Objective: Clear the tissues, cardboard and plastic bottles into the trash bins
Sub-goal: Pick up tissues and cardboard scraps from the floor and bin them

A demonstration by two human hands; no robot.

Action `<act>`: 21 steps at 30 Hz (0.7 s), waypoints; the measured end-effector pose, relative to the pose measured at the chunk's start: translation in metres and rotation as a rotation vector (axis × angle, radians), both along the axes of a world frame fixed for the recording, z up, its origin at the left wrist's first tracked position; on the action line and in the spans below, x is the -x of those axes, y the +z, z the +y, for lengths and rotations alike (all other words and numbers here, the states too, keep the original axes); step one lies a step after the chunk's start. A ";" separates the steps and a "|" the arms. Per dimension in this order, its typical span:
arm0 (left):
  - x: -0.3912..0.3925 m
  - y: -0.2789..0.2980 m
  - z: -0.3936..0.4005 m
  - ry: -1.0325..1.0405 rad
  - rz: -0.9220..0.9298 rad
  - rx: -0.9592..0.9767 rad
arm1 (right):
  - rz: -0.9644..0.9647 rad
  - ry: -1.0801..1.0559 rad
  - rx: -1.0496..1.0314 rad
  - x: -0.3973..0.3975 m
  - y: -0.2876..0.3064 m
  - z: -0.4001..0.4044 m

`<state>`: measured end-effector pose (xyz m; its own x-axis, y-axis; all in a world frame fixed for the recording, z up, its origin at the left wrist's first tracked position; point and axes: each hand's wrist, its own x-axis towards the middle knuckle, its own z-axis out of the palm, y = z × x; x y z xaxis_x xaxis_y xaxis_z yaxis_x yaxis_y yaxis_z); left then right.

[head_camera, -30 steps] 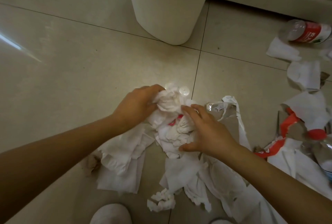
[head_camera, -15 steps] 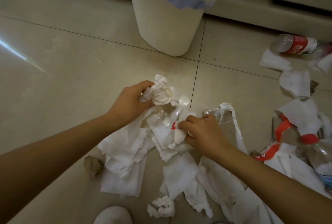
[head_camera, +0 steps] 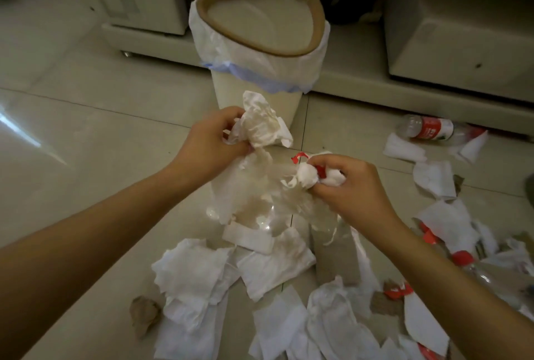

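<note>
My left hand is closed on a crumpled wad of tissue, held above the floor just in front of the cream trash bin. My right hand grips a smaller bunch of tissue with a strip of red bottle label in it. Between and below both hands hangs a clear crushed plastic bottle, tissue clinging to it. The bin has a brown rim, a closed lid and a white liner bag. Several white tissues lie spread on the floor below my arms.
A bottle with a red label lies at the right by the cabinet base. More tissues, cardboard scraps and bottles cover the floor at the lower right. A brown paper ball lies at the lower left. Pale cabinets stand behind the bin.
Both hands have risen from the floor pile with tissue and the clear bottle. The view has tilted up, showing the bin's rim and lid.
</note>
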<state>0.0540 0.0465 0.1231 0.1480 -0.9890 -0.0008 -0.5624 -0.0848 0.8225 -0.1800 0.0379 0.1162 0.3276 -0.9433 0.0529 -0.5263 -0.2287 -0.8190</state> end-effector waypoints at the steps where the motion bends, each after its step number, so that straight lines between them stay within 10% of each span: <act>1: 0.001 0.011 -0.006 0.008 0.007 0.028 | -0.029 -0.009 0.025 -0.002 0.011 -0.005; 21: -0.005 0.109 -0.176 0.192 -0.086 0.454 | -0.202 -0.119 0.202 -0.023 0.090 -0.072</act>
